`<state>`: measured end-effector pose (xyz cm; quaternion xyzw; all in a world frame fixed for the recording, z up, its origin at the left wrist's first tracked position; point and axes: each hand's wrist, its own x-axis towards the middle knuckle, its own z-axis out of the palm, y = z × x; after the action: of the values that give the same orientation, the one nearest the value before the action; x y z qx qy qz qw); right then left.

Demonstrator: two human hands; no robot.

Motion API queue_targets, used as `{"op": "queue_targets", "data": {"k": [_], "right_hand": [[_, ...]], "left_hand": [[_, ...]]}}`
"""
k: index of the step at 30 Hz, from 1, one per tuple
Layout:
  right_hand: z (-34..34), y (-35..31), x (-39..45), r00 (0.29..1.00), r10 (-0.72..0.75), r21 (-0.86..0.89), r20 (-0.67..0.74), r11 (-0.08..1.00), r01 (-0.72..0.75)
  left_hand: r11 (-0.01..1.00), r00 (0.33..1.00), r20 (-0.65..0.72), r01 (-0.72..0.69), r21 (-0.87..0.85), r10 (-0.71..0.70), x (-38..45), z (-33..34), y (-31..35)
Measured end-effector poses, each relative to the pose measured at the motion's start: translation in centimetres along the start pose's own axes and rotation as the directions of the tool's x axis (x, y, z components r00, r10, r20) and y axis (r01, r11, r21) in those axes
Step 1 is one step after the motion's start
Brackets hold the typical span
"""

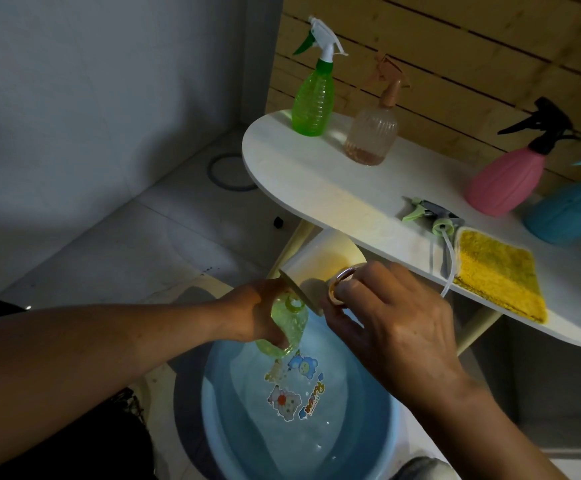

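Observation:
My left hand (252, 315) grips a pale green plastic bottle (287, 327) with no cap, tilted over a blue basin (213, 410) of water on the floor. My right hand (386, 320) holds a white cup (320, 268) by its gold ring handle, tipped so that its rim touches the bottle's open neck. The basin has cartoon stickers on its bottom. A detached green spray head (431, 216) with a clear tube lies on the white table (334, 199).
On the table stand a green spray bottle (311, 98), a clear pinkish spray bottle (372, 133), a pink one (507, 178) and a blue one (569, 209). A yellow cloth (500, 275) lies near the table's front edge. A wooden wall is behind it, tiled floor to the left.

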<state>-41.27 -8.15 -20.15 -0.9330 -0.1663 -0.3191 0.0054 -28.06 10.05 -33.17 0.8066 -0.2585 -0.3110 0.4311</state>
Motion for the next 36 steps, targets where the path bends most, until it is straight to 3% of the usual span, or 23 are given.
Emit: {"op": "queue_targets", "data": {"k": [5,11,13,15,18,20,29,36], "right_hand": [[0.7,0.3,-0.5,0.984,0.175,-0.002,0.043,0.984,-0.176],[4.2,1.4,-3.0,0.874,0.425,-0.047,0.236,0.903,-0.426],[6.2,1.9,-4.3,0.778,0.519,-0.08,0.355,0.846,-0.528],[8.4,2.6,-5.9,0.615,0.593,-0.146,0.52,0.771,-0.62],[11.6,3.5,-9.0,0.409,0.604,-0.212,0.685,0.701,-0.681],[13.1,3.8,-10.8,0.328,0.597,-0.205,0.732,0.652,-0.729],[17.8,4.6,-14.8,0.251,0.484,-0.213,0.838,0.715,-0.666],[19.8,4.7,-15.2,0.194,0.463,-0.137,0.865,0.59,-0.796]], "left_hand": [[0.989,0.999,0.04,-0.03,0.143,0.024,-0.2,-0.2,0.8],[0.976,0.999,0.026,0.032,0.213,-0.038,-0.7,0.0,-0.2],[0.972,0.999,0.017,0.04,0.233,-0.045,-0.8,0.0,-0.4],[0.97,0.999,0.003,0.047,0.24,-0.05,-1.0,-0.1,-0.7],[0.969,0.998,-0.015,0.064,0.238,-0.062,-1.1,-0.1,-0.9],[0.967,0.997,-0.033,0.077,0.245,-0.071,-1.1,-0.2,-0.9],[0.95,0.991,-0.012,0.133,0.282,-0.135,-1.2,-0.4,-0.9],[0.951,0.987,-0.017,0.158,0.266,-0.16,-1.0,-0.5,-1.4]]}}
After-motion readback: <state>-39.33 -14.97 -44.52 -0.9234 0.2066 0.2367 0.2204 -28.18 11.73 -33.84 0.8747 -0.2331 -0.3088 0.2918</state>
